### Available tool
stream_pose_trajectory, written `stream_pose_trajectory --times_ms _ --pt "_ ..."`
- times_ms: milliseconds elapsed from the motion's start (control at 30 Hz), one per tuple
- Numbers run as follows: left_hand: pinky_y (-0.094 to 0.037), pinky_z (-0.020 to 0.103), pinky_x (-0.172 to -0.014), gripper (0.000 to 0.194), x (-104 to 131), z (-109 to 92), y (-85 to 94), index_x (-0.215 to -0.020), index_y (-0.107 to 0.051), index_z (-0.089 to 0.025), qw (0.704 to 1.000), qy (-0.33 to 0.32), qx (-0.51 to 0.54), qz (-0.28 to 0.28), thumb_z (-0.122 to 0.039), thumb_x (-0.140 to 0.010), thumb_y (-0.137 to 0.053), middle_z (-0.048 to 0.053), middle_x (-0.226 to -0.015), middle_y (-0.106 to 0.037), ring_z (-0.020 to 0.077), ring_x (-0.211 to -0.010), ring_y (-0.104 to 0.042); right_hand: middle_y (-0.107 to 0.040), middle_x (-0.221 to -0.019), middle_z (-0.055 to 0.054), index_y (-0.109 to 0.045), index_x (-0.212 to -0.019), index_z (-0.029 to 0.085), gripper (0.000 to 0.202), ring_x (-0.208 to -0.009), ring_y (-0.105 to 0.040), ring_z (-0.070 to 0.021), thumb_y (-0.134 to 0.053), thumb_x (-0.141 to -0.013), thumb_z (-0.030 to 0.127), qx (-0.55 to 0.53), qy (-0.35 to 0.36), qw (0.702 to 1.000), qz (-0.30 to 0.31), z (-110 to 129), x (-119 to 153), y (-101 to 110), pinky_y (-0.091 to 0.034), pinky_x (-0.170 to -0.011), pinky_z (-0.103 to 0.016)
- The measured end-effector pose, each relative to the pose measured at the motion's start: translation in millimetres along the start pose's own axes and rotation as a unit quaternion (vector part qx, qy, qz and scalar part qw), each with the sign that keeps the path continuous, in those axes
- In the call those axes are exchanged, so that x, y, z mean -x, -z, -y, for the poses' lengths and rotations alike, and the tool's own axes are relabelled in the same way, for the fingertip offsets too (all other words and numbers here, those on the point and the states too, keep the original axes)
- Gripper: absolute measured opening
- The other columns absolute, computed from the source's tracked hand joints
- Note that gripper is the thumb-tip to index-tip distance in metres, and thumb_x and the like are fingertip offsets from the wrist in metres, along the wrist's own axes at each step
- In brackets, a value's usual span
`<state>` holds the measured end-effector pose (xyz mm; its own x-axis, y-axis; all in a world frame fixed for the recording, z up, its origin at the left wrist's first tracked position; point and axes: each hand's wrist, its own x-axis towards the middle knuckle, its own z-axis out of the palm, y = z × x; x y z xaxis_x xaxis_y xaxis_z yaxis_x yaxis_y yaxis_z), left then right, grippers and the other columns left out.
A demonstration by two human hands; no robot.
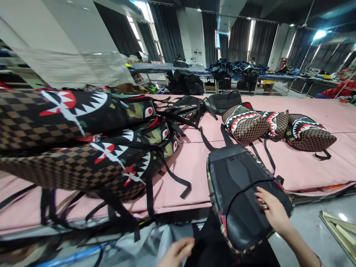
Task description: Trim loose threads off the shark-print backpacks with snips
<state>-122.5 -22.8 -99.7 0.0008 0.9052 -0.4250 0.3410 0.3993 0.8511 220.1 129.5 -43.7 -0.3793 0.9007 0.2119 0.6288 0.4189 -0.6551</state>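
A backpack (239, 185) lies with its black padded back panel up, its near end hanging over the front edge of the table. Across that panel runs a thin black strap (244, 189). My right hand (274, 211) is over the panel's right side, fingers curled round a small, dark, shiny thing I cannot make out. Low in the picture, left of the backpack and apart from it, my left hand (179, 251) is closed with its fingers pressed together. Nothing shows between them.
Shark-mouth checkered backpacks are stacked (69, 148) at the left, straps hanging over the front edge. Several more backpacks (246, 124) lie farther back on the pink-covered table (303, 174). Pale strips (338, 231) lie at the lower right. Dark goods fill tables (236, 68) behind.
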Motion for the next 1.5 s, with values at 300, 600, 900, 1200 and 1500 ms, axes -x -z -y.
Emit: stream_pose_trajectory --times_ms 300,600,900,1200,1500 --pt "-0.052 0.035 -0.074 0.064 -150.8 -79.1 64.9 -0.085 -0.061 -0.012 0.983 -0.074 0.072 -0.15 -0.07 -0.059 -0.053 0.017 -0.092 -0.069 0.0243 -0.08 -0.067 -0.062 -0.114 -0.017 -0.062 -0.112 0.008 0.06 -0.114 -0.052 -0.0319 -0.047 -0.076 0.054 -0.158 -0.272 0.928 -0.203 -114.4 13.3 22.5 -0.038 -0.099 -0.051" --pt "-0.046 0.034 -0.083 0.034 -259.2 -149.0 48.6 -0.087 -0.064 -0.017 0.964 -0.157 -0.064 -0.207 -0.046 -0.073 -0.055 0.009 -0.095 -0.068 0.0233 -0.09 -0.062 -0.059 -0.122 -0.008 -0.056 -0.122 0.022 0.052 -0.114 -0.053 -0.0278 -0.047 -0.081 0.052 -0.123 -0.256 0.943 -0.176 -50.7 53.8 -21.6 -0.043 -0.096 -0.047" --pt "-0.049 0.04 -0.082 0.031 -295.4 -198.8 -27.6 -0.112 -0.053 -0.016 0.957 -0.201 -0.143 -0.155 -0.034 -0.086 -0.051 0.009 -0.114 -0.056 0.019 -0.097 -0.057 -0.055 -0.126 -0.005 -0.046 -0.131 0.027 0.049 -0.114 -0.053 -0.0265 -0.047 -0.084 0.041 -0.122 -0.242 0.955 -0.121 -24.9 72.6 -33.4 -0.045 -0.094 -0.044" --pt "-0.048 0.035 -0.077 0.027 -277.8 -177.0 32.5 -0.097 -0.057 -0.013 0.946 -0.095 -0.162 -0.264 -0.034 -0.088 -0.044 0.005 -0.088 -0.062 0.0152 -0.08 -0.06 -0.06 -0.12 -0.01 -0.05 -0.127 0.018 0.054 -0.109 -0.058 -0.0261 -0.04 -0.085 0.051 -0.083 -0.279 0.948 -0.124 -18.1 69.6 -14.2 -0.047 -0.091 -0.041" --pt "-0.044 0.031 -0.066 0.03 -133.2 -74.5 173.1 -0.056 -0.054 -0.017 0.927 0.076 -0.204 -0.305 -0.046 -0.064 -0.058 0.004 -0.052 -0.057 0.0248 -0.069 -0.06 -0.057 -0.124 -0.01 -0.045 -0.131 0.018 0.059 -0.11 -0.055 -0.0261 -0.036 -0.086 0.054 -0.068 -0.281 0.95 -0.115 -30.5 72.4 -11.7 -0.045 -0.091 -0.039"
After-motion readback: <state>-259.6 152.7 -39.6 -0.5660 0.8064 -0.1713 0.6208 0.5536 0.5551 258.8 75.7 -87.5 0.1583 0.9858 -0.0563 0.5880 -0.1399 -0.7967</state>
